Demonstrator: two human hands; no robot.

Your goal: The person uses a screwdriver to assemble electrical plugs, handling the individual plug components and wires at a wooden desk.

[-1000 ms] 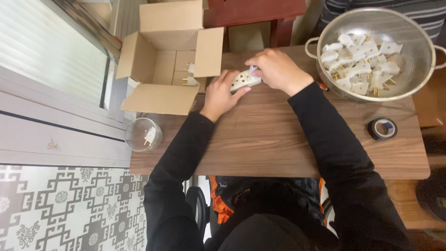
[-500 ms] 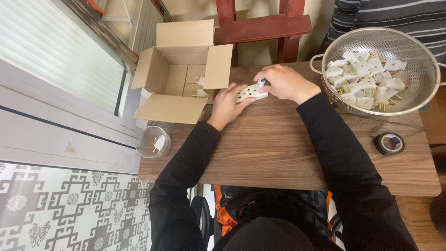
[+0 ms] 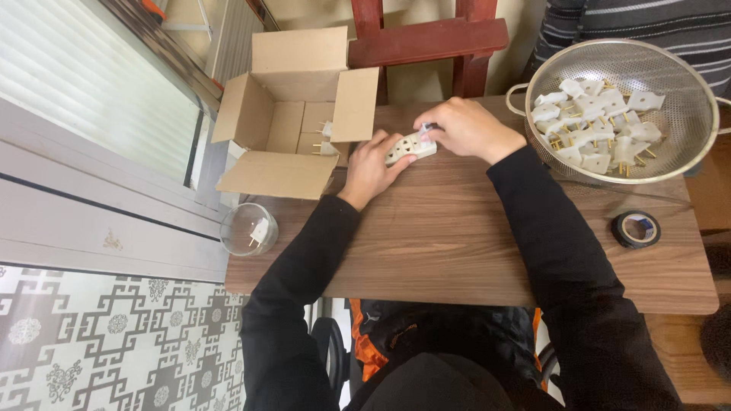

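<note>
Right now the left hand (image 3: 371, 169) grips a white multi-socket adapter (image 3: 410, 147) from below, holding it just above the wooden table (image 3: 457, 236) beside the open cardboard box (image 3: 304, 114), while the right hand (image 3: 468, 129) is closed at the adapter's far end, its fingertips pinching something small that I cannot make out. To do this well, I judge the left hand should keep the adapter level and steady, so the right can work squarely and without slipping.
</note>
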